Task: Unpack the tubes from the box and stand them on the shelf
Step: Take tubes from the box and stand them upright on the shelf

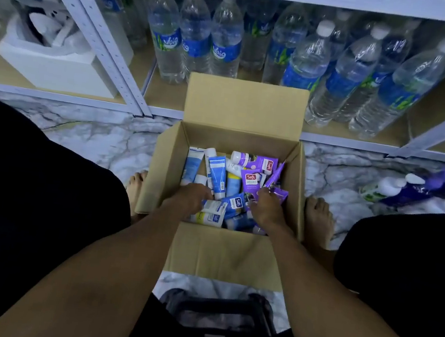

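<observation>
An open brown cardboard box point(222, 255) sits on the grey-veined marble floor point(102, 136) between two bare feet point(318, 219). Its far flap stands upright against the front edge of a low white metal shelf point(98, 30). Blue, white and purple plastic tubes point(218, 173) lie heaped inside, with bare cardboard showing along the far wall. Both hands reach in, fingers curled downward: the left hand point(192, 197) over blue tubes, the right hand point(265, 208) at purple ones. I cannot tell whether either grips a tube. Clear water bottles with blue labels point(170, 38) crowd the shelf board behind the box.
</observation>
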